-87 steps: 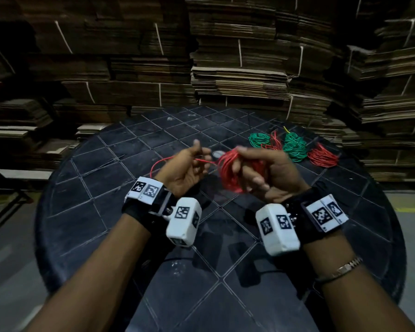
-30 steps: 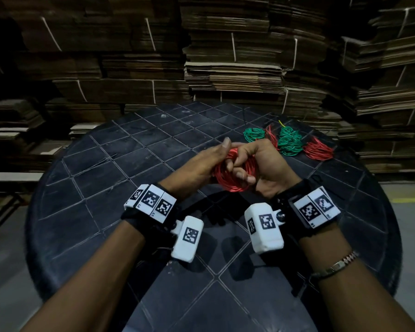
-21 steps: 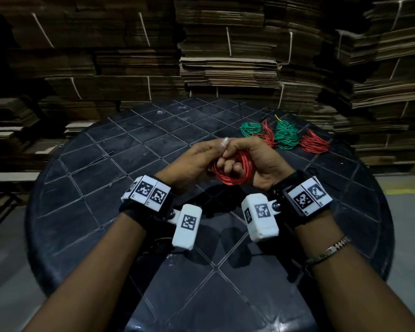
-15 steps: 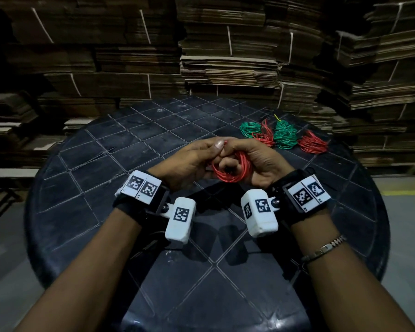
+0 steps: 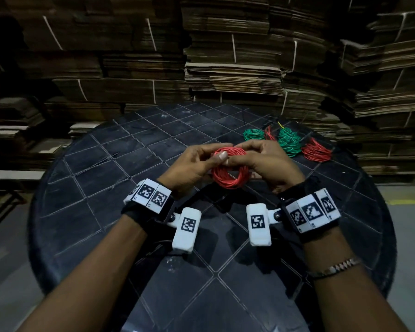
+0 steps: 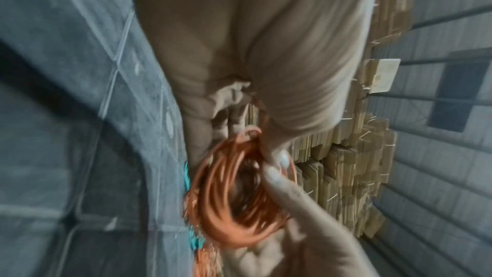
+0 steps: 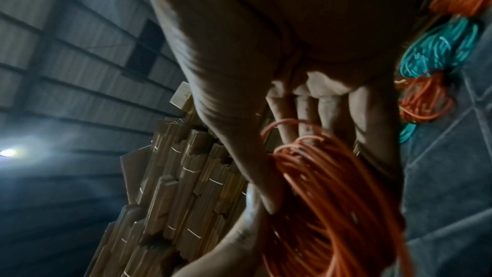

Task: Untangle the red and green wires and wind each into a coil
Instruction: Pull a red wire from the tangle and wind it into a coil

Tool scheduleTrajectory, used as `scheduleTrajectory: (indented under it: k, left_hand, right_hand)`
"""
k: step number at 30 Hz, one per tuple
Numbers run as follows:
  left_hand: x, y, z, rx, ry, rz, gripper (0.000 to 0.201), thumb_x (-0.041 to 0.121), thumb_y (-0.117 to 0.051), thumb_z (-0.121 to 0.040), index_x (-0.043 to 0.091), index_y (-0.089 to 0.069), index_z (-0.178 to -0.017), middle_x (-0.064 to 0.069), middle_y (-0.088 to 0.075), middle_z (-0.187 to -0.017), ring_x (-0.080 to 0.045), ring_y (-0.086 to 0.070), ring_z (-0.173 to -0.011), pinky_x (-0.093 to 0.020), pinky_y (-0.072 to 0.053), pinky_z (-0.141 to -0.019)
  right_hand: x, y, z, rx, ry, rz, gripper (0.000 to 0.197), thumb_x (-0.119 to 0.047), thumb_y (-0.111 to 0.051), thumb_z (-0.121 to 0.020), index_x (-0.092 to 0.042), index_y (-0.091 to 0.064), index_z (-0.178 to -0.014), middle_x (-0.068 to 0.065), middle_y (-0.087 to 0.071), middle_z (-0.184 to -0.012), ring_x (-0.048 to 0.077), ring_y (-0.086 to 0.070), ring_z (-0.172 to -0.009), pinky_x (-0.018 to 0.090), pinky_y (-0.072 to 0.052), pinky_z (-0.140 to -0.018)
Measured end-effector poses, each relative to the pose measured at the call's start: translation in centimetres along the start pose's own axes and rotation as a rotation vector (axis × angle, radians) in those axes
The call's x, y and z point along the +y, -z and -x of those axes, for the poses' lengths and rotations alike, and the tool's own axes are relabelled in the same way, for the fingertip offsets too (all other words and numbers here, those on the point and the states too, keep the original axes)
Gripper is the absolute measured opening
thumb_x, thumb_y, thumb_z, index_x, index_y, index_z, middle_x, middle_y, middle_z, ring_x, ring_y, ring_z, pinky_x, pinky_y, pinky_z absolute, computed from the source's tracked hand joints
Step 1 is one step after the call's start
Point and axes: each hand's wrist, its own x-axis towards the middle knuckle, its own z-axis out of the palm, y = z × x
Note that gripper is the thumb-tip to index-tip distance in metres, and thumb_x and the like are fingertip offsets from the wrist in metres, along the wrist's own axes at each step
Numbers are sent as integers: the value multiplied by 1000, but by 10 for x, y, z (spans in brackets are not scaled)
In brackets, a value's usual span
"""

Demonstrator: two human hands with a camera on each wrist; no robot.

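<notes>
A red wire coil [image 5: 229, 177] is held above the middle of the black table [image 5: 130, 164]. My left hand [image 5: 197, 161] pinches its left side with thumb and fingers, and my right hand [image 5: 261, 161] pinches its right side. In the left wrist view the red coil [image 6: 234, 201] hangs between both thumbs. The right wrist view shows the red coil [image 7: 333, 197] lying against my fingers. At the back right lie two green coils [image 5: 253, 134] [image 5: 288, 141], a loose red bundle [image 5: 269, 134] and another red coil [image 5: 316, 153].
Tall stacks of flattened cardboard [image 5: 233, 63] rise right behind the table and to both sides. The round table's front edge is near my forearms. Grey floor [image 5: 412, 212] shows to the right of the table.
The loose red tail seen earlier is gone into the coil. Both hands have come together and turned the coil flat and open, each now holding one side.
</notes>
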Motion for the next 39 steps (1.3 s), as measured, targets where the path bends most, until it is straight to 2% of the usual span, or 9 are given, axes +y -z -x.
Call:
scheduleTrajectory:
  k: [4,8,11,14,17,21,28,36,39]
  left_hand:
    - [-7,-8,-3,49,-36,-13,33,14,-52,-108,2,-61,-137,-17,-71,-127,-30,-71,-116,-36,-60,-94]
    - [-15,-19,-9,79,-35,-50,38,25,-43,-112,-3,-62,-131,-28,-70,-121,-39,-69,-114,-51,-54,-104]
    - [-16,-23,-9,81,-37,-69,44,30,-42,-111,-5,-61,-128,-35,-66,-121,-35,-67,-106,-59,-50,-106]
    - [-11,-20,-9,128,-48,-94,37,18,-37,-113,-6,-59,-131,-29,-69,-122,-35,-70,-111,-42,-56,-101]
    - [-7,-14,-9,222,-71,-85,34,22,-39,-113,2,-64,-123,-31,-69,-116,-42,-70,-103,-53,-54,-99]
    - [-5,-3,-10,332,-68,-49,37,23,-37,-113,-1,-61,-128,-20,-74,-107,-18,-74,-86,-37,-61,-80]
    - [-5,9,-12,350,-62,-17,35,31,-39,-113,12,-66,-120,-23,-74,-113,-39,-72,-106,-63,-54,-99]
    - [-5,-3,-10,158,-152,-285,36,20,-38,-113,6,-56,-141,-23,-67,-123,-18,-64,-105,-43,-54,-95]
    - [-4,-1,-9,106,-144,-342,51,21,-38,-112,17,-27,-162,13,-56,-112,11,-53,-94,-8,-47,-85]
  right_hand:
    - [-3,7,-1,-35,33,194,33,-20,-83,-84,-13,-73,-115,5,-78,-99,16,-77,-84,27,-61,-66]
    - [6,2,-7,-82,33,501,23,-36,-66,-97,-20,-74,-111,1,-78,-93,17,-76,-85,40,-62,-80]
    - [7,-8,-7,-171,16,571,24,-36,-49,-105,-23,-67,-114,-4,-70,-94,14,-68,-85,32,-55,-71]
    - [-2,-10,-4,-186,-119,338,22,-36,-49,-106,-23,-66,-111,6,-73,-105,17,-71,-89,37,-60,-76]
    - [-10,-4,3,-241,-222,63,32,-35,-62,-100,-16,-61,-126,13,-71,-116,24,-74,-94,40,-62,-68]
    - [-9,6,7,-244,-194,63,51,-26,-81,-85,-17,-61,-130,9,-74,-113,26,-74,-103,41,-62,-74]
    - [-7,14,8,-90,-76,-227,40,10,-67,-88,4,-60,-127,27,-74,-101,26,-76,-80,30,-61,-78]
    - [-7,6,5,63,125,-92,27,4,-78,-82,14,-67,-106,24,-75,-87,18,-73,-68,18,-55,-58]
    - [-5,7,4,68,194,24,20,0,-82,-80,3,-76,-98,20,-76,-85,19,-68,-66,20,-53,-59]
